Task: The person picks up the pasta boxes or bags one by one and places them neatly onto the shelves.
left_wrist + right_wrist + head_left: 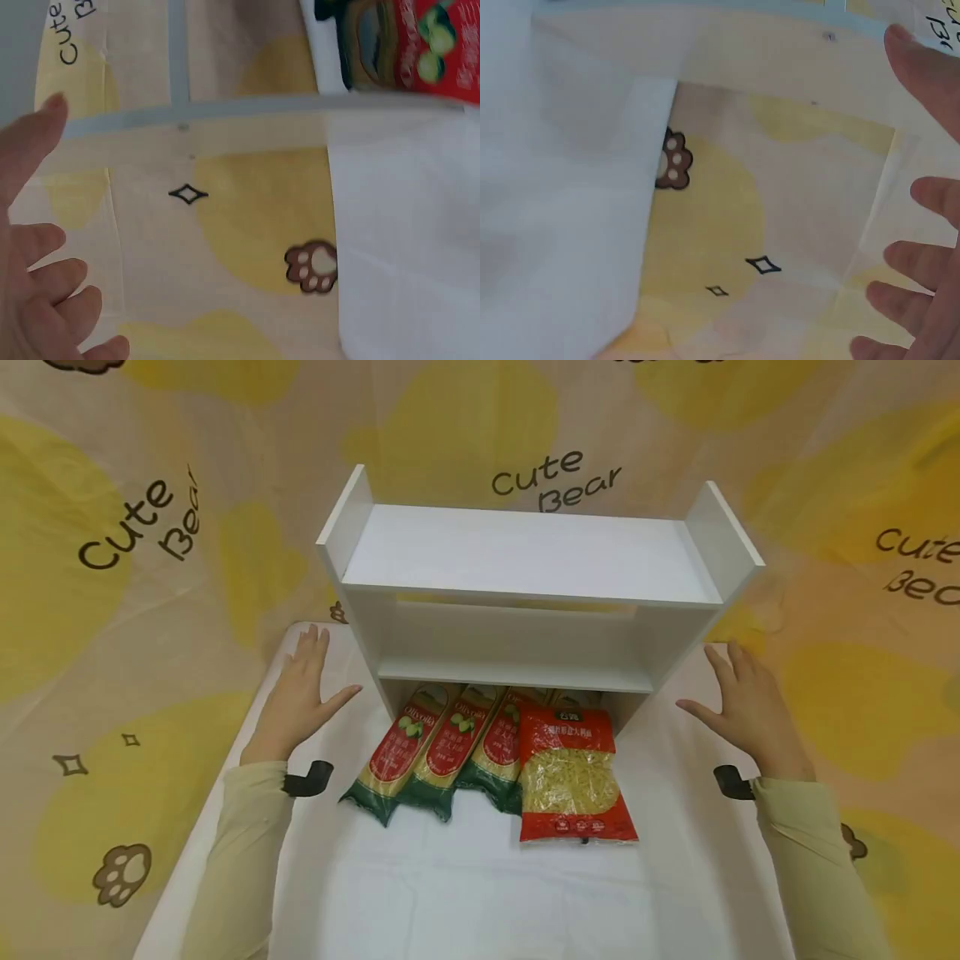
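Observation:
A white shelf unit point(525, 556) stands on the table between the two hands. To its left, my left hand point(296, 697) is held apart from it with fingers extended and thumb out, holding nothing. My right hand point(753, 710) is at the right side in a similar pose, also holding nothing. Under the lowest shelf board lie several long pasta packets point(397, 747) with red labels and green ends, slanting out toward the front. A red bag of short yellow pasta point(573, 777) leans over the rightmost ones and partly hides them.
A white cloth point(450, 902) covers the table. Behind and around it hangs a beige and yellow patterned curtain point(240, 410). The unit's upper boards bear nothing, and its side panels point(723, 539) rise above the top board. A dark strap piece point(309, 779) sits at each wrist.

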The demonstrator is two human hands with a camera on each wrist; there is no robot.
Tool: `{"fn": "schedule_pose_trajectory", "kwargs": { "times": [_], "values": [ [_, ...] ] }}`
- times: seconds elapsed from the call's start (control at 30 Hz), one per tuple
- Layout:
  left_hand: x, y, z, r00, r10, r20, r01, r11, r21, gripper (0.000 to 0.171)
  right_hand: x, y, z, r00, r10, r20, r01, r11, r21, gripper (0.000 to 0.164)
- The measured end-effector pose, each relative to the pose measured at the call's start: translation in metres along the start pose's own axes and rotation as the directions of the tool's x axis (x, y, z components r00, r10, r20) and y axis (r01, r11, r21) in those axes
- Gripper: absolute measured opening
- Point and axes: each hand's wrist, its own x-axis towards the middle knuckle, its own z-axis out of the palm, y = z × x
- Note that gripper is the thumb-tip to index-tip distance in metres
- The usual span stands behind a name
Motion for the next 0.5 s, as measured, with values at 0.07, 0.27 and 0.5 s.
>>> {"fn": "schedule_pose_trajectory", "kwargs": {
  "times": [0.07, 0.27, 0.5],
  "values": [
    [-0.001, 0.003, 0.005, 0.998, -0.01, -0.065, 0.004, 0.997, -0.081, 0.083, -0.005, -0.004, 0.006, 1.0, 0.018, 0.004, -0.018, 0.998, 0.056, 0.088],
    [0.006, 0.016, 0.024, 0.96, -0.054, -0.273, -0.03, 0.955, -0.294, 0.063, -0.032, -0.02, 0.032, 0.98, 0.14, 0.144, -0.169, 0.962, 0.214, 0.081],
    [0.017, 0.029, 0.041, 0.927, -0.165, -0.336, -0.054, 0.829, -0.557, 0.049, -0.058, -0.038, 0.078, 0.936, 0.195, 0.292, -0.283, 0.91, 0.303, 0.073]
  ]
}}
